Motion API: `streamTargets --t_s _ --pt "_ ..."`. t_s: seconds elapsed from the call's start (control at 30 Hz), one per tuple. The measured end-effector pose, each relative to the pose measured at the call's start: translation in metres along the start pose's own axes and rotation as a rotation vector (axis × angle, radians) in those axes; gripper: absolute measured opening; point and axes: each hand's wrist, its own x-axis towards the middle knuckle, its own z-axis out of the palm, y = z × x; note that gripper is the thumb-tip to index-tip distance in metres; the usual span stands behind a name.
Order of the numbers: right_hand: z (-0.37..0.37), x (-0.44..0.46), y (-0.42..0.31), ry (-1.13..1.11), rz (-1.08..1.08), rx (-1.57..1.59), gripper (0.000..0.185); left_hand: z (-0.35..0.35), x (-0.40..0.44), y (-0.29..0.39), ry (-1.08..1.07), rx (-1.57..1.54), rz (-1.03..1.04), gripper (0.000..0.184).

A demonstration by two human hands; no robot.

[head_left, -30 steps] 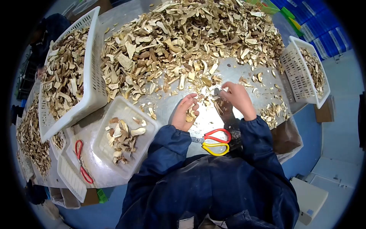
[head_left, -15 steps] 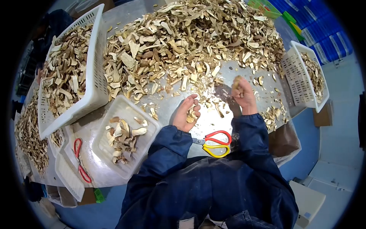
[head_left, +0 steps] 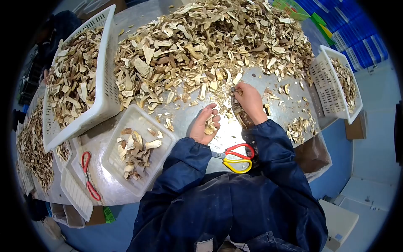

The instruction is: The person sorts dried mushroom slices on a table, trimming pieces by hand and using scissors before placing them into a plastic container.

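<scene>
My left hand [head_left: 204,126] is curled palm-up above the metal table, with pale dried mushroom slices [head_left: 210,127] in its fingers. To its right, my right hand [head_left: 250,102] reaches down to the table with thumb and fingertips pinched together. Those fingertips touch the small scattered bits in front of the big heap of dried mushroom slices [head_left: 201,46]; what they grip, if anything, is hidden. Close to my body lie scissors [head_left: 238,158] with one red and one yellow handle loop. A clear plastic tray [head_left: 168,140] with several mushroom pieces sits left of my left hand.
At the left a large white basket [head_left: 110,71] full of slices stands tilted. Red-handled scissors [head_left: 87,176] lie near a white slatted lid [head_left: 75,195]. A smaller white basket [head_left: 325,90] stands at the right edge, with blue crates [head_left: 361,38] behind it. A small pile [head_left: 296,129] lies nearby.
My right hand has moved left and come down to the scattered bits, turning from a raised curl to a downward pinch. My left hand stays in place, still holding its slices.
</scene>
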Motion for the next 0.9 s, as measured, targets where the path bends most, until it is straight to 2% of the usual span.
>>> streamTargets --t_s 0.03,0.13,0.23,0.27,0.37,0.4,0.5,0.53,0.67,0.77,0.8,0.9 --pt "-0.001 0.000 0.001 -0.030 0.009 0.013 0.019 0.000 0.000 0.000 0.002 0.005 0.004 0.023" --pt "-0.022 -0.001 0.016 -0.300 0.465 1.035 0.018 0.000 0.000 0.000 0.008 0.007 0.011 0.023" --pt "-0.039 -0.004 0.016 -0.175 0.510 1.725 0.023 0.001 0.000 -0.001 0.015 -0.005 0.008 0.023" --pt "-0.041 -0.003 0.013 -0.161 0.561 1.656 0.025 0.001 0.000 -0.001 0.018 -0.006 0.009 0.023" --pt "-0.023 0.002 0.021 -0.348 0.494 1.157 0.020 0.000 0.001 -0.002 0.033 0.016 0.016 0.024" --pt "-0.022 0.006 0.005 -0.348 0.445 0.897 0.020 0.000 0.001 -0.001 0.039 0.032 0.024 0.024" --pt "-0.009 0.008 -0.009 -0.184 -0.041 0.191 0.021 0.000 0.000 0.000 0.033 0.019 0.019 0.024" --pt "-0.008 0.007 -0.014 -0.200 0.009 0.130 0.022 0.001 0.000 0.000 0.035 0.025 0.020 0.024" --pt "-0.008 0.005 -0.009 -0.192 0.099 0.346 0.020 0.003 -0.001 0.000 0.033 0.029 0.024 0.025" --pt "-0.021 0.003 0.005 -0.387 0.595 1.230 0.015 0.002 -0.001 -0.001 0.012 0.029 0.024 0.027" --pt "-0.026 0.002 0.008 -0.398 0.577 1.468 0.013 0.000 0.000 -0.002 0.004 0.026 0.024 0.027" --pt "-0.018 -0.005 0.001 -0.309 0.680 1.891 0.013 -0.004 0.000 -0.002 -0.047 -0.019 0.032 0.026"
